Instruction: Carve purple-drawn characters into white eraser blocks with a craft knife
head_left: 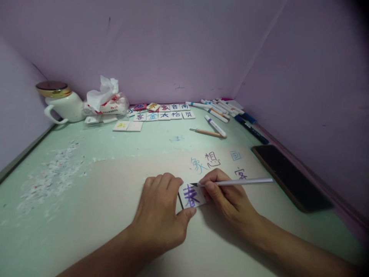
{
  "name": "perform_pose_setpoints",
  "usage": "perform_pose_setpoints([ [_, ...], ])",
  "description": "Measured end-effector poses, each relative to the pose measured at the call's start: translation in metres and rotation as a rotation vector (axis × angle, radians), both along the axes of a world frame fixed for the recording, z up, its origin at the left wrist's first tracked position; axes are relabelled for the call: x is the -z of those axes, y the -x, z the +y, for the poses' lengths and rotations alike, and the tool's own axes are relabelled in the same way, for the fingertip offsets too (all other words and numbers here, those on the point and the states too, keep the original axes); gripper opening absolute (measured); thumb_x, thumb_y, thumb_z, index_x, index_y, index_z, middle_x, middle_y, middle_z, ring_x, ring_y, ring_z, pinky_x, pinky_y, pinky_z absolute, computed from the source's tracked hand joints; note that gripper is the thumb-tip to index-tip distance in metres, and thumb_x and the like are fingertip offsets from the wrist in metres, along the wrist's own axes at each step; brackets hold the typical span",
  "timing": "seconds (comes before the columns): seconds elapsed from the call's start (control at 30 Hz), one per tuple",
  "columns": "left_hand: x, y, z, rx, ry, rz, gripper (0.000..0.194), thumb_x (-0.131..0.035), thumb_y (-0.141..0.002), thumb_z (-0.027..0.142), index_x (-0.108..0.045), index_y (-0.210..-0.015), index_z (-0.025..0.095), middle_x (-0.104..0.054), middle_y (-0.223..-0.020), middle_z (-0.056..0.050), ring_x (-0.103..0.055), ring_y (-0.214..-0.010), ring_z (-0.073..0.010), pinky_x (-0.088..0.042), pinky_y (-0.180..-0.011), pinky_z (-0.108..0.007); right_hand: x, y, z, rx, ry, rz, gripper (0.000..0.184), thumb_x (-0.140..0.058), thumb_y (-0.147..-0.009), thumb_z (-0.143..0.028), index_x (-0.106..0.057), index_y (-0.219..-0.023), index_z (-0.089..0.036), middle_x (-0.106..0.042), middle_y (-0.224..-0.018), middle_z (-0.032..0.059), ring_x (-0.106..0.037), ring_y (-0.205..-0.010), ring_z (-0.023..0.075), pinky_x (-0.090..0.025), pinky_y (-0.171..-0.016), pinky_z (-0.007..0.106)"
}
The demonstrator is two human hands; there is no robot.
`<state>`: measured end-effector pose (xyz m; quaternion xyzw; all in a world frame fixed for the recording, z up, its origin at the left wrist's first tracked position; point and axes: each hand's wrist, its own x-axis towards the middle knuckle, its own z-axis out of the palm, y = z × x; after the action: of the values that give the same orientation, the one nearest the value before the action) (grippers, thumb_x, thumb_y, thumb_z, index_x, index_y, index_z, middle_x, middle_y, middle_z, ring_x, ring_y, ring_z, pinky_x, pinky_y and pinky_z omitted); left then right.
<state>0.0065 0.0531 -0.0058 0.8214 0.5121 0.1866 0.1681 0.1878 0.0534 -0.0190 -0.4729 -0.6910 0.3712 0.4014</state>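
A small white square tile point(190, 195) bearing a purple character lies on a pale sheet point(115, 192). My left hand point(163, 209) is closed on its left side, the thumb at the near edge and the index finger by the far left corner. In my right hand point(227, 196), a craft knife point(245, 181) with a silvery handle is pinched close to its blade. The dark pointed tip is over the top of the purple character; whether it touches the surface I cannot tell. My right fingers rest against the tile's right side.
White shavings point(49, 177) lie at left. A lidded white mug point(67, 107), tissue pack point(106, 104) and lettered tiles point(164, 115) stand along the back. Several markers point(216, 111), a wooden-handled carving tool point(207, 133) and a phone point(288, 177) are at right.
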Motion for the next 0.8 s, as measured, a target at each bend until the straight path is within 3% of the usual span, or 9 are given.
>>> perform_pose_setpoints([
  [0.8, -0.0005, 0.0008, -0.0005, -0.003, 0.01, 0.017, 0.024, -0.061, -0.072, 0.029, -0.052, -0.091, 0.019, -0.056, -0.092, -0.007, -0.051, -0.088, -0.0264, -0.036, -0.079, -0.046, -0.0035, 0.0039, 0.0013, -0.028, -0.081, -0.099, 0.016, -0.039, -0.093, -0.023, -0.05, -0.082, -0.02, -0.05, -0.063, -0.0019, -0.044, -0.055, 0.0111, -0.036, -0.051, 0.024],
])
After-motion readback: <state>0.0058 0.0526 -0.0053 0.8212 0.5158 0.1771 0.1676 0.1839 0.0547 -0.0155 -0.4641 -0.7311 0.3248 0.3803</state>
